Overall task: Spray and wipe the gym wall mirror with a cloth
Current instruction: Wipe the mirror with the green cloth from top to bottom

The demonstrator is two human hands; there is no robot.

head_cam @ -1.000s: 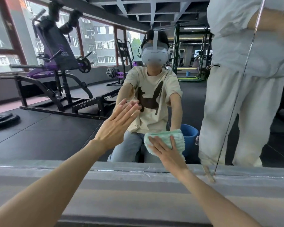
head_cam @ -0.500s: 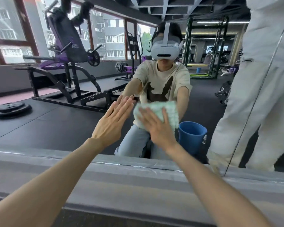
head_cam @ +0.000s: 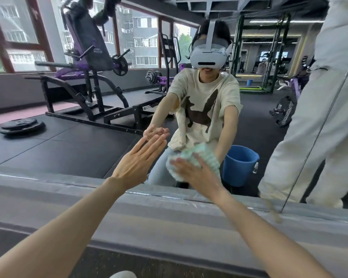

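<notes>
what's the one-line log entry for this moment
phase: wipe | right hand: flat, presses cloth on mirror | left hand: open, fingertips on mirror

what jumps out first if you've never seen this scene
At centre the right hand presses a green cloth on the mirror, with the left hand flat on the mirror beside it. Reflected, a blue bucket stands lower right and a purple machine upper left.

Pale green ribbed cloth flat against lower wall mirror, motion-blurred.
</notes>
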